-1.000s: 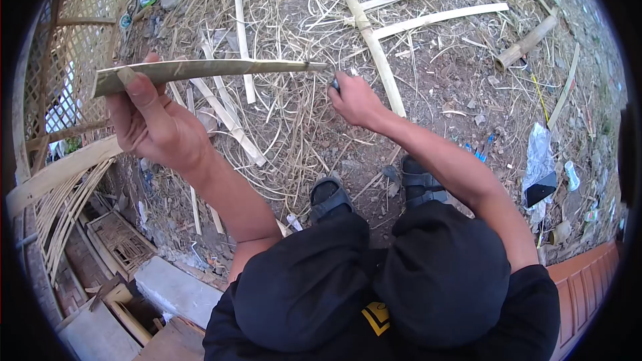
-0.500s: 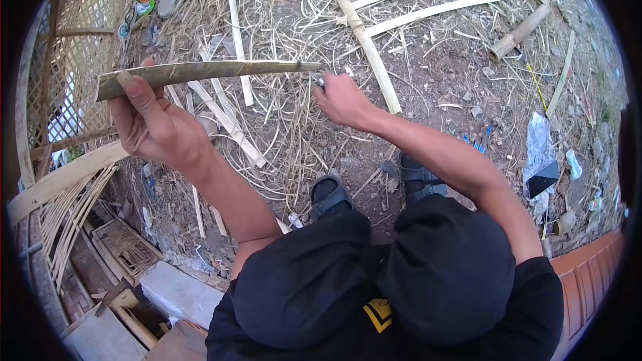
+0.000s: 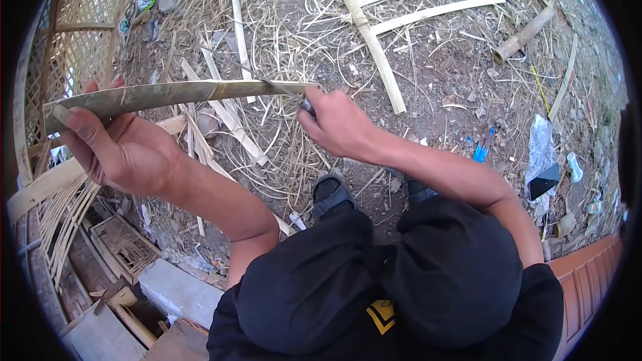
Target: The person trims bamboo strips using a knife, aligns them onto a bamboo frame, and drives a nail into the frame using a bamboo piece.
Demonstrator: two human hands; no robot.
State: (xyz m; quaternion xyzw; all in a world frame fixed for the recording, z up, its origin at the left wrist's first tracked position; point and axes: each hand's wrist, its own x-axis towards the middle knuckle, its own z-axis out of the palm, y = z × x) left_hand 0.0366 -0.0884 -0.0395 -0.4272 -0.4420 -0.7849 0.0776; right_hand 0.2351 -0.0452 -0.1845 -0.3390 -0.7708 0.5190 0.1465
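My left hand (image 3: 130,153) grips the wide end of a split bamboo strip (image 3: 174,95), with the thumb pressed on its near face. The strip lies roughly level across the view, green-grey outside and pale along its upper edge. At its narrow end is my right hand (image 3: 341,123), fingers closed round the handle of a knife (image 3: 271,84). The thin dark blade crosses the strip near that end and points up and left. Part of the handle is hidden in my fist, and a finger is against or close to the strip's tip.
Pale bamboo slats and curly shavings litter the dirt. A bamboo pole (image 3: 364,30) lies ahead, a bamboo tube (image 3: 525,33) farther right. Near the right side are a dark phone-like object (image 3: 544,182) and blue items (image 3: 481,152). A concrete block (image 3: 180,292) and woven lattice (image 3: 87,0) stand left.
My left hand has moved left and down with the bamboo strip. My right hand has shifted left and down, and the knife blade now shows across the strip.
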